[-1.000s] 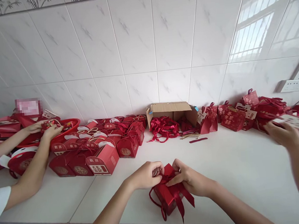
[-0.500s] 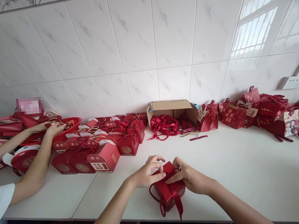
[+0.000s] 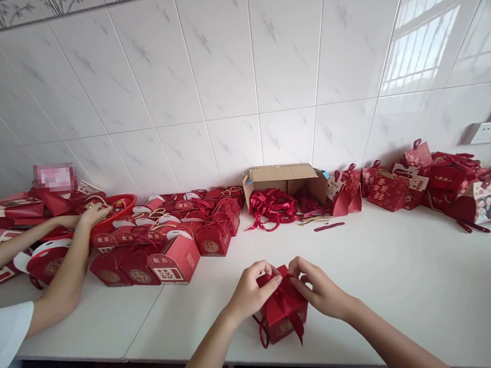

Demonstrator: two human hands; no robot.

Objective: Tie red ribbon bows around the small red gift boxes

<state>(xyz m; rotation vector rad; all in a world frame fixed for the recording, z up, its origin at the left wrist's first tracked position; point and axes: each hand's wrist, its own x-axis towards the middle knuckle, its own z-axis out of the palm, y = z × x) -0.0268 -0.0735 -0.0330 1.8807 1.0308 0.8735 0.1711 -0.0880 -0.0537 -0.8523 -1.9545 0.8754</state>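
A small red gift box stands near the table's front edge, between my hands. Dark red ribbon lies over its top in a bow-like shape, with one tail hanging down the front. My left hand pinches the ribbon at the left of the knot, thumb and forefinger closed. On the right side, my right hand holds the other part of the ribbon between thumb and fingers. A red cord loop hangs at the box's left side.
Rows of red gift boxes stand to the left. A co-worker's hands are over a red basin. Behind my hands, a cardboard box holds loose red ribbons. Red bags and boxes line the wall at right.
My hands have drawn the ribbon into loops on the box top, and the fingers now pinch at both sides. The co-worker's hands have shifted slightly at the basin.
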